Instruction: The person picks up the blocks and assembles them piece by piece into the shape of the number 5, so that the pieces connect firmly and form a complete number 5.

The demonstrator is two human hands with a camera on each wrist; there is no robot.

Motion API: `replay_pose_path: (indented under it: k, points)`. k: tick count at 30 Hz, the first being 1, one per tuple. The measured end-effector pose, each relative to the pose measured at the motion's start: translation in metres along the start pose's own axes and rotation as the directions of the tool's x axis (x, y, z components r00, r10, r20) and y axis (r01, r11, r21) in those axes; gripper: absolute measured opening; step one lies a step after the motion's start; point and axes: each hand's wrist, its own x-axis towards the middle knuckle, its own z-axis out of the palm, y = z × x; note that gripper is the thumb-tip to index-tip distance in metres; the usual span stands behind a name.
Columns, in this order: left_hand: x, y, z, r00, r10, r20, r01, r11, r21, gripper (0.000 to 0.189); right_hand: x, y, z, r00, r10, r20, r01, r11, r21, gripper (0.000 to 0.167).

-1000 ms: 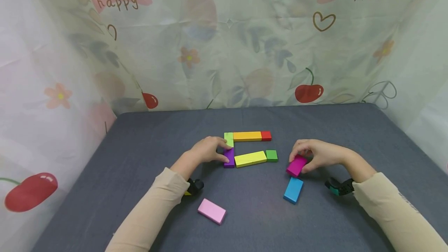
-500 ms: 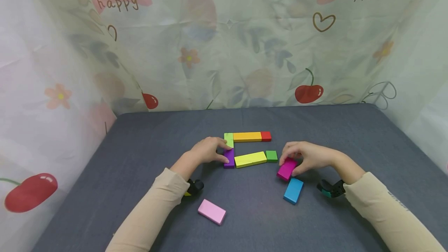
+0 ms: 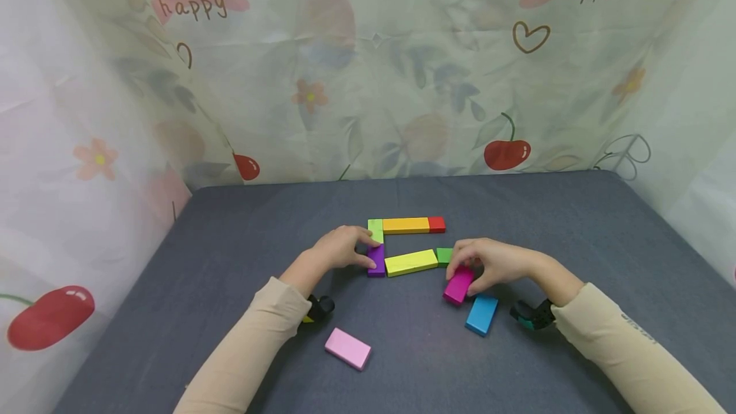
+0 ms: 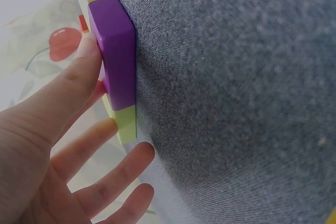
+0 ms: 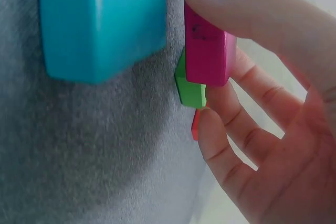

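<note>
My right hand (image 3: pixel 491 264) pinches a magenta block (image 3: pixel 458 286) between thumb and fingers, just below the green block (image 3: pixel 444 257). A blue block (image 3: pixel 482 315) lies right below that hand, large in the right wrist view. My left hand (image 3: pixel 339 248) has its thumb and index finger on a purple block (image 4: pixel 118 51), its other fingers spread loosely. The purple block meets a lime block (image 3: pixel 375 229) end to end. From the lime block an orange block (image 3: pixel 405 225) and a red block (image 3: pixel 437 225) run right. A yellow block (image 3: pixel 411 262) slants from the purple block toward the green one.
A pink block (image 3: pixel 348 348) lies apart near the front, right of the left sleeve. Dark grey cloth (image 3: pixel 259 216) covers the table. Printed curtains (image 3: pixel 374 69) hang behind and at the sides. Each wrist wears a black device (image 3: pixel 531 315).
My right hand has moved left and slightly toward me with the magenta block, from above the blue block to below the green one. The left hand has stayed in place.
</note>
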Motion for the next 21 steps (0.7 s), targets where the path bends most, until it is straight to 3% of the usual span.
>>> replay_pose_path:
  k: [21]
  points:
    - [0.000, 0.000, 0.000, 1.000, 0.006, -0.001, -0.006, 1.000, -0.006, 0.048, 0.016, -0.003, 0.009, 0.999, 0.031, 0.042, -0.029, 0.998, -0.051, 0.027]
